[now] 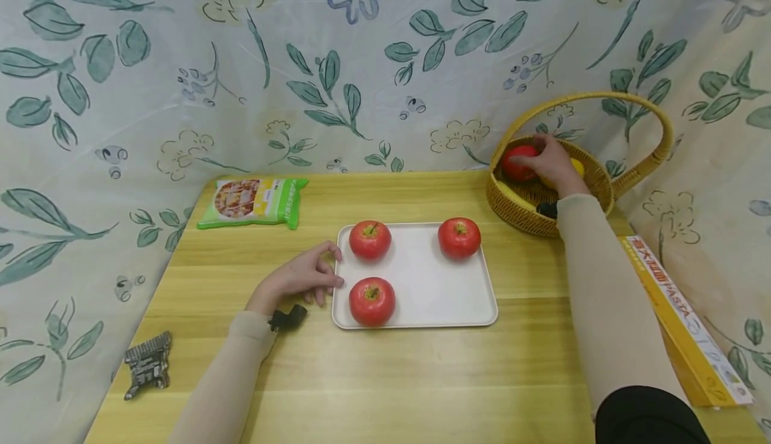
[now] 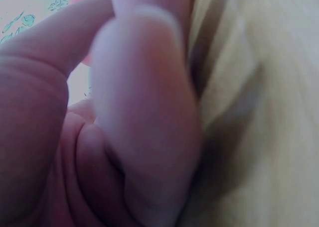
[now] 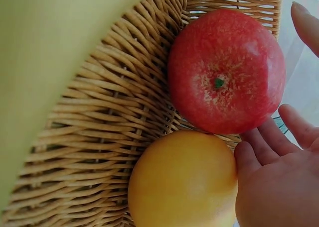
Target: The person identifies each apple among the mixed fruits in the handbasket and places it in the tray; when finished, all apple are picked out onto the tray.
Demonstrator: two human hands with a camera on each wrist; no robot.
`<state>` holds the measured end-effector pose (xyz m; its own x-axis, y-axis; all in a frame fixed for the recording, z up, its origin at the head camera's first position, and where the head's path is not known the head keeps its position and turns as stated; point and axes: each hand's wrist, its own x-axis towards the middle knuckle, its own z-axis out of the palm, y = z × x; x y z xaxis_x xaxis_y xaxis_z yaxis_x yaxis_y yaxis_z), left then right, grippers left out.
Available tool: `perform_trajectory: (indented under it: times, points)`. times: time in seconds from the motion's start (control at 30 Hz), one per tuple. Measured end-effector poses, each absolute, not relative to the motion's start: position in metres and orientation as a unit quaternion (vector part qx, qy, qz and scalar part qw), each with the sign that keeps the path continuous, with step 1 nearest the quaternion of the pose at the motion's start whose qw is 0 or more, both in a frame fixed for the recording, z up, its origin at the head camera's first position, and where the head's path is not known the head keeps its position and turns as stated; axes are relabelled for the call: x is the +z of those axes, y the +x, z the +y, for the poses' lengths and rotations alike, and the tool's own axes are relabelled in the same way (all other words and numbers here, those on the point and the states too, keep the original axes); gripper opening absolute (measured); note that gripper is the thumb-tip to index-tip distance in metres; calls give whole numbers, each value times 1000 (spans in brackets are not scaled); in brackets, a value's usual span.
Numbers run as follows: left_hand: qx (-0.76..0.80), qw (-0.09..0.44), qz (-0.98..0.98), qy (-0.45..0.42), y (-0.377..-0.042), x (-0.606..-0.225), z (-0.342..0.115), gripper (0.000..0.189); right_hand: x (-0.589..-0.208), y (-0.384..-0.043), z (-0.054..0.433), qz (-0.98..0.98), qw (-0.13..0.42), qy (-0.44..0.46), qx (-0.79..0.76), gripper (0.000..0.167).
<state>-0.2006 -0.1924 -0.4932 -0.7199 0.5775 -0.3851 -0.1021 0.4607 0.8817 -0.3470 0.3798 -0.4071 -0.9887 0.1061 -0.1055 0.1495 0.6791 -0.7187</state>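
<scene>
My right hand (image 1: 554, 163) reaches into a wicker basket (image 1: 524, 215) at the back right, over a red apple (image 1: 517, 164). In the right wrist view, the fingers (image 3: 271, 142) lie spread at that apple's side, the thumb standing apart from it. A rounded yellow fruit (image 3: 184, 179) sits against the same apple. My left hand (image 1: 304, 273) rests at the left rim of a white tray (image 1: 427, 283), fingers loosely bent with nothing seen between them. The tray bears three red apples: back left (image 1: 370, 240), front left (image 1: 372, 302) and back right (image 1: 459, 238).
A green food packet (image 1: 253, 201) lies at the table's back left. Nearer the left edge is a small dark-grey packet (image 1: 148, 363). A long pasta box (image 1: 687, 323) lies along the right edge. The basket's tall handle (image 1: 602, 96) arches over my right hand. Behind hangs a floral curtain (image 1: 385, 96).
</scene>
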Motion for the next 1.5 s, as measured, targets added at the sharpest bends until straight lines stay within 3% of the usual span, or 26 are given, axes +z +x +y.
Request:
perform_trajectory:
  times: [1.0,1.5]
  points:
    - [490,337,789,154,-201,-493,-192,55,-407,-353,380,954,43,30,-294,85]
    - [493,336,787,155,-200,-494,-192,54,-408,-351,373,953,65,36,-293,87]
